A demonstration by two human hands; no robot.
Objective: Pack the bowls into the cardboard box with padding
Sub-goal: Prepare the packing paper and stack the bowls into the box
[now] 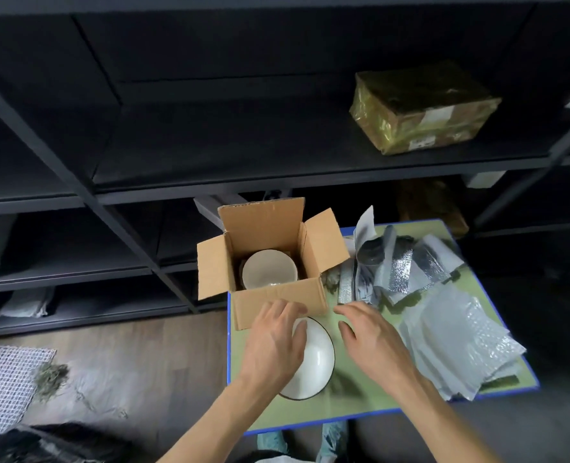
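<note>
An open cardboard box (278, 304) stands on a small green table with a blue edge (360, 401). One cream bowl (269, 269) sits inside it. A second white bowl with a dark rim (317, 357) lies on the table in front of the box. My left hand (275, 340) rests on this bowl's left side, fingers spread over its rim and touching the box's front flap. My right hand (370, 335) hovers just right of the bowl, fingers loosely bent, holding nothing. Bubble-wrap padding (457, 342) is stacked to the right.
Silver foil padding pieces (400, 265) lie behind the bubble wrap. Black shelving (177, 162) runs behind the table, with a wrapped brown parcel (420, 108) on it. A white mesh mat (3, 385) and scraps lie on the wooden floor at left.
</note>
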